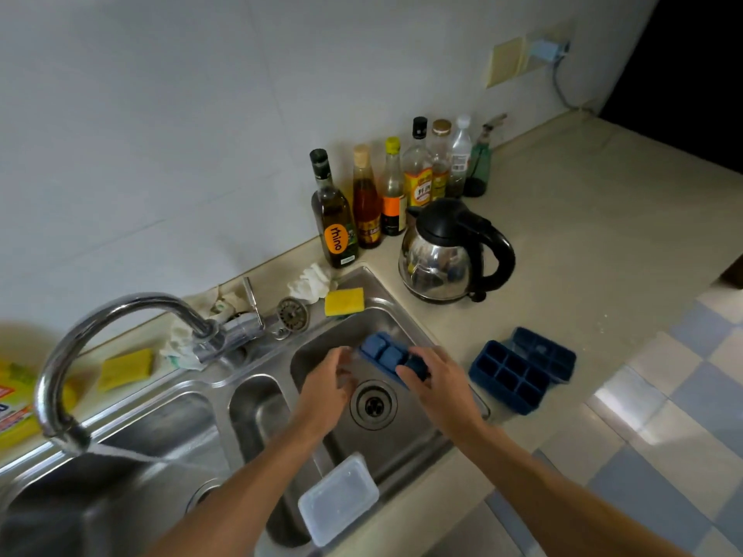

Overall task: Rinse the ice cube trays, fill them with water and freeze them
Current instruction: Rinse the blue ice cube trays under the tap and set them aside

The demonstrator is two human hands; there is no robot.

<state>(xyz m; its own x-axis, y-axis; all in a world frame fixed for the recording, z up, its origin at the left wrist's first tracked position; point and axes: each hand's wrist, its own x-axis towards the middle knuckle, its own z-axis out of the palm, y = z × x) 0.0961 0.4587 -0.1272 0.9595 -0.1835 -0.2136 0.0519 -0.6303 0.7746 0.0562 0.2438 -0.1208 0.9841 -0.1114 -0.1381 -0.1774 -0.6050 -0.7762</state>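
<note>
A blue ice cube tray (382, 352) hangs upside down over the right sink basin (406, 440), its cube bottoms facing up. My right hand (436, 379) grips its near right end with curled fingers. My left hand (329, 385) is at the tray's left end, fingers loosely bent; whether it touches the tray is unclear. Two more blue trays lie on the counter to the right: one (508, 375) with open cells up, another (549, 349) behind it. The curved tap (104, 327) runs water into the left basin (120, 476).
A steel kettle (450, 251) and a row of bottles (386, 195) stand behind the sink. Yellow sponges (343, 301) (126, 367) lie on the sink ledge. A clear plastic lid (337, 500) rests on the sink's front rim. The counter edge drops to a checkered floor at right.
</note>
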